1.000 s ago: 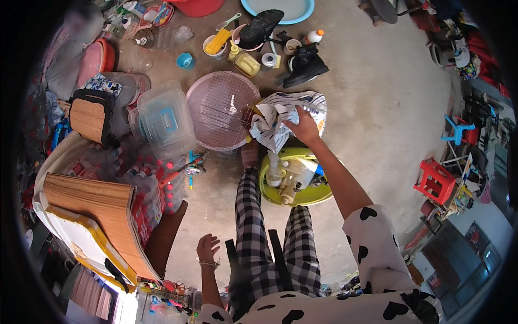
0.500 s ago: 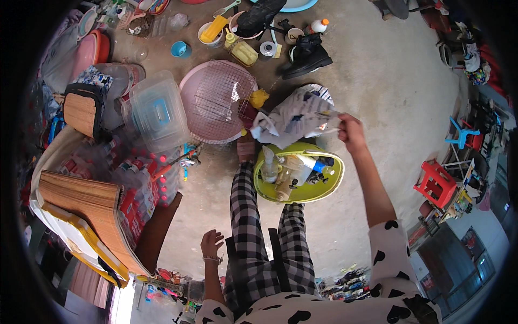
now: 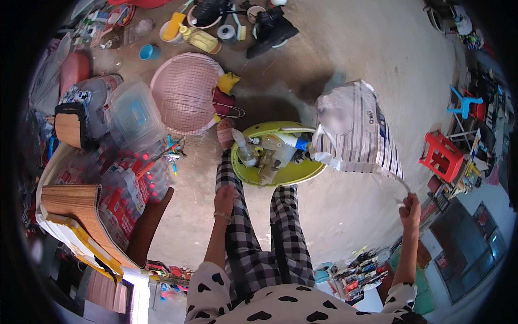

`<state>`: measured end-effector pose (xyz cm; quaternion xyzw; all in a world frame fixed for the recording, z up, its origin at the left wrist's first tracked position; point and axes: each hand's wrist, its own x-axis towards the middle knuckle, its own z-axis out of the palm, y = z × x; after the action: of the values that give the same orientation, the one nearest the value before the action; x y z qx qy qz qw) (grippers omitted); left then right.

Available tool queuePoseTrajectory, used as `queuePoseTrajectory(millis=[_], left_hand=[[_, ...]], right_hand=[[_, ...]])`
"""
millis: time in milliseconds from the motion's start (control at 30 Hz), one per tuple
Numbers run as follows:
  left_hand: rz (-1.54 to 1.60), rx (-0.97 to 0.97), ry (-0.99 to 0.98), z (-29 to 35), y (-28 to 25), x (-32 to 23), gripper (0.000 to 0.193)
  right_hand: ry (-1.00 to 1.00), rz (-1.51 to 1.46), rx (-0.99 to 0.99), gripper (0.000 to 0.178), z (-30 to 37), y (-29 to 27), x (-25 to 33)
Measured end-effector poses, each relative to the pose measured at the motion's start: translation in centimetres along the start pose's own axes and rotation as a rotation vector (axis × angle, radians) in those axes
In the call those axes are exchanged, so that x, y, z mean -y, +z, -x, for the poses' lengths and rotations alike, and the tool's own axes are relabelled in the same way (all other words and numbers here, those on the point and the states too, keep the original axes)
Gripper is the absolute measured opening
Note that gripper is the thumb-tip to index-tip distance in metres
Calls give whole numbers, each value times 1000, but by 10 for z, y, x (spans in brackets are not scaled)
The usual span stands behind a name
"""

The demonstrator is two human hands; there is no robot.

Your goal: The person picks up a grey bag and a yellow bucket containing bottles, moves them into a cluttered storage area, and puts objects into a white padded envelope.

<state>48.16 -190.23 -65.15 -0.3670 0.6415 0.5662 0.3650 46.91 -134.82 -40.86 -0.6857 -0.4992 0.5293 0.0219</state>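
Note:
My right hand (image 3: 410,208) is closed on the strap of a white striped bag (image 3: 350,129). The bag hangs stretched out to the right, its lower left part overlapping the rim of a yellow-green basket (image 3: 253,178). Inside that basket lie several bottles, among them a clear spray bottle (image 3: 245,153) and a white-and-blue one (image 3: 294,141). My left hand (image 3: 224,200) is over my left knee, just below the basket and apart from it; its fingers are blurred.
Beyond my left foot stands a pink basin (image 3: 156,92) with a wire rack (image 3: 191,89) across it. Black boots (image 3: 272,32) and a yellow bottle (image 3: 202,40) are farther off. Wrapped drink bottles (image 3: 121,200) crowd the left. A red stool (image 3: 442,156) stands at the right.
My right hand has pulled the striped bag up from beyond the basket and out to the right. My left hand has risen toward the basket. The view has shifted.

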Motion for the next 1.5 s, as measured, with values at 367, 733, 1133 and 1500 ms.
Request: queuePoseTrajectory(millis=[367,733,1133,1500], left_hand=[[-1169,-1,837,-153,187,-61,42],[-1729,260,479,-216,247,-78,32],[-1697,251,796,-255,307,-214,28],[-1121,103,1045,-266,247,-253,60]], right_hand=[[-54,46,-142,27,-19,-124,-51],[220,-36,-359,23,-54,-255,-159],[448,-70,-562,28,-9,-261,-211],[476,-219,-357,32,4,-223,-209]])
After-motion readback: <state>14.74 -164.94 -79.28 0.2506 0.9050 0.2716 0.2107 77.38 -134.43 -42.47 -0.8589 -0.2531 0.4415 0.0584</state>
